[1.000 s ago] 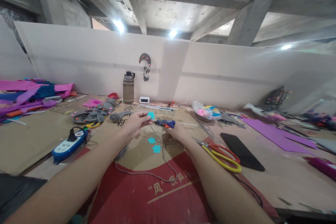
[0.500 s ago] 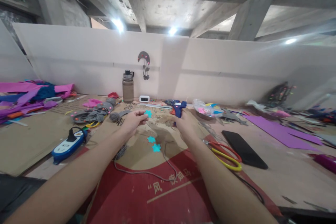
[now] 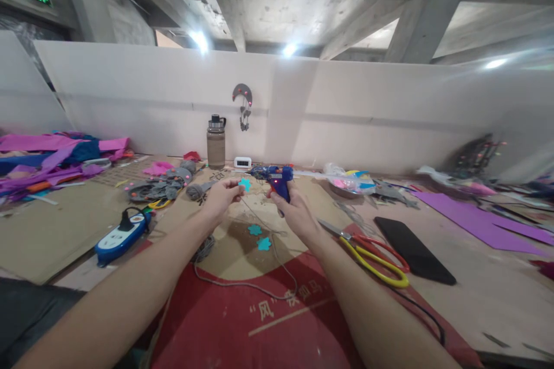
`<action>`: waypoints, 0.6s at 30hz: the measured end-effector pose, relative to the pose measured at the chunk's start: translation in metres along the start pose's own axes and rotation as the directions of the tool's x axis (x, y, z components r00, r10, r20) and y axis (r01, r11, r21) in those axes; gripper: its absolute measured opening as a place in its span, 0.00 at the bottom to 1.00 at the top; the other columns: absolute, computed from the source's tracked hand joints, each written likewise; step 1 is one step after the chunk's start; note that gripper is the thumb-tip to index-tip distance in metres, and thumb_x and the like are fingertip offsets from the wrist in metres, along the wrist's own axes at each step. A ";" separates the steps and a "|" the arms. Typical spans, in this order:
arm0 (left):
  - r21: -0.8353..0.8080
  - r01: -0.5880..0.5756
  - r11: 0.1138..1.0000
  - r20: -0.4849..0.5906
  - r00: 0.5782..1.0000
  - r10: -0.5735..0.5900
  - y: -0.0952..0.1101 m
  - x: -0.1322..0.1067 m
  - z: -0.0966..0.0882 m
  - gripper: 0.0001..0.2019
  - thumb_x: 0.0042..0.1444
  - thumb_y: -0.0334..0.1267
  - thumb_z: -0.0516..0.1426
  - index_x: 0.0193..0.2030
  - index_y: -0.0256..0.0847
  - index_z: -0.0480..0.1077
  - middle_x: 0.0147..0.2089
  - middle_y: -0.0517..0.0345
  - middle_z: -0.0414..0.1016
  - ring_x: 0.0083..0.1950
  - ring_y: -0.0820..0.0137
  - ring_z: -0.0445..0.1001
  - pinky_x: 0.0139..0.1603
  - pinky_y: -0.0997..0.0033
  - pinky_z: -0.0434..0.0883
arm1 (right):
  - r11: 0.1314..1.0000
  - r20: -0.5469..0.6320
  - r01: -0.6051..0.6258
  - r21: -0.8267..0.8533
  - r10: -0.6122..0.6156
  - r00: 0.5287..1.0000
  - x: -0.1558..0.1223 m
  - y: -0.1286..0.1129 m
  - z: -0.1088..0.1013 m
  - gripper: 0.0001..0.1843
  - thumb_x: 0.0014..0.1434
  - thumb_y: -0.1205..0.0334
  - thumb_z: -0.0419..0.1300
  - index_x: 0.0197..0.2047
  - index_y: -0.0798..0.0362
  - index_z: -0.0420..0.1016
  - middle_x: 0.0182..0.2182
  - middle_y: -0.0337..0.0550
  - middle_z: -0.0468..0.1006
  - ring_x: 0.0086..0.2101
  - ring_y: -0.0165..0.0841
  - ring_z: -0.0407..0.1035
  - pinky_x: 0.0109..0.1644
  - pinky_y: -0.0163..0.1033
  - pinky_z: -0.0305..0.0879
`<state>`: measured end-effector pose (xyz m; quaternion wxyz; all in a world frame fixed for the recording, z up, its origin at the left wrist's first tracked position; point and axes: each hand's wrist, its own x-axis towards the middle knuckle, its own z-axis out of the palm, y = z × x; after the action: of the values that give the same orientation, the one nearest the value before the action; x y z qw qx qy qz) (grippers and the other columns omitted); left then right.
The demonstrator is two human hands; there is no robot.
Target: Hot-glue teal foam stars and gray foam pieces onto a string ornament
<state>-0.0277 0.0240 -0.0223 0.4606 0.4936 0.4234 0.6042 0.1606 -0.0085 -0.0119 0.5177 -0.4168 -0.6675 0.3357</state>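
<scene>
Between the fingertips of my left hand (image 3: 223, 200) is a small turquoise flower-shaped cutout (image 3: 244, 185). My right hand (image 3: 295, 207) is wrapped round the handle of a blue glue gun (image 3: 279, 180), whose nozzle points left toward that cutout. Two more turquoise cutouts, one flower (image 3: 255, 230) and another flower (image 3: 264, 244), lie below on the cardboard (image 3: 229, 262). A thin grey cord (image 3: 242, 284) curls over the board from a grey yarn bundle (image 3: 204, 249) near my left forearm.
Scissors with red and yellow handles (image 3: 381, 259) and a black phone (image 3: 413, 249) lie right of my right forearm. At left sits a blue-white power strip (image 3: 122, 236). A bottle (image 3: 216, 144) and small clock (image 3: 243, 162) stand at the back, near a plastic-wrapped dish (image 3: 350, 183). Purple sheets (image 3: 471, 219) lie far right.
My right hand has brought the glue gun left, closer to the cutout in my left hand. The gun now points sideways at it. The whole view has shifted slightly.
</scene>
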 end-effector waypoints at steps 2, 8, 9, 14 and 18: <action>-0.009 0.002 1.000 -0.010 1.000 -0.002 -0.001 0.001 0.000 0.11 0.36 0.35 0.65 0.28 0.34 0.72 0.23 0.59 0.70 0.24 0.78 0.66 0.24 0.79 0.62 | 0.995 0.033 0.059 -0.078 -0.056 0.998 -0.001 0.000 -0.001 0.14 0.53 0.53 0.55 0.39 0.52 0.68 0.24 0.38 0.70 0.24 0.30 0.60 0.28 0.35 0.56; -0.020 -0.004 1.000 -0.029 1.000 0.004 -0.002 0.003 0.000 0.11 0.35 0.35 0.65 0.28 0.34 0.72 0.24 0.59 0.70 0.24 0.78 0.66 0.24 0.78 0.62 | 0.967 0.006 0.116 -0.228 -0.117 0.993 -0.001 -0.001 0.001 0.14 0.54 0.55 0.54 0.42 0.51 0.68 0.28 0.40 0.73 0.27 0.33 0.63 0.32 0.36 0.57; -0.019 -0.008 1.000 -0.027 1.000 0.007 -0.001 0.002 0.000 0.11 0.35 0.35 0.65 0.28 0.34 0.72 0.24 0.58 0.70 0.24 0.78 0.66 0.25 0.78 0.62 | 0.963 0.002 0.109 -0.247 -0.112 0.994 -0.001 0.000 0.001 0.14 0.54 0.55 0.54 0.42 0.51 0.69 0.28 0.41 0.73 0.27 0.33 0.63 0.33 0.37 0.57; 0.004 -0.017 1.000 -0.007 1.000 0.017 0.001 0.000 0.001 0.12 0.36 0.36 0.65 0.28 0.34 0.72 0.24 0.58 0.71 0.25 0.78 0.66 0.25 0.78 0.62 | 0.961 0.010 0.100 -0.257 -0.101 0.995 0.000 0.002 0.001 0.14 0.54 0.55 0.55 0.43 0.50 0.68 0.29 0.42 0.74 0.28 0.35 0.65 0.32 0.38 0.57; 0.020 -0.027 0.999 -0.011 1.000 0.027 0.002 -0.002 0.002 0.11 0.37 0.37 0.64 0.29 0.34 0.72 0.24 0.58 0.71 0.25 0.77 0.66 0.26 0.78 0.62 | 0.952 0.013 0.104 -0.287 -0.105 0.994 0.000 0.002 0.001 0.16 0.54 0.55 0.55 0.45 0.51 0.68 0.28 0.42 0.74 0.27 0.35 0.64 0.32 0.37 0.57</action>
<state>-0.0256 0.0220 -0.0208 0.4450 0.5005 0.4250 0.6089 0.1600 -0.0076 -0.0144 0.4697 -0.4520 -0.7296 0.2067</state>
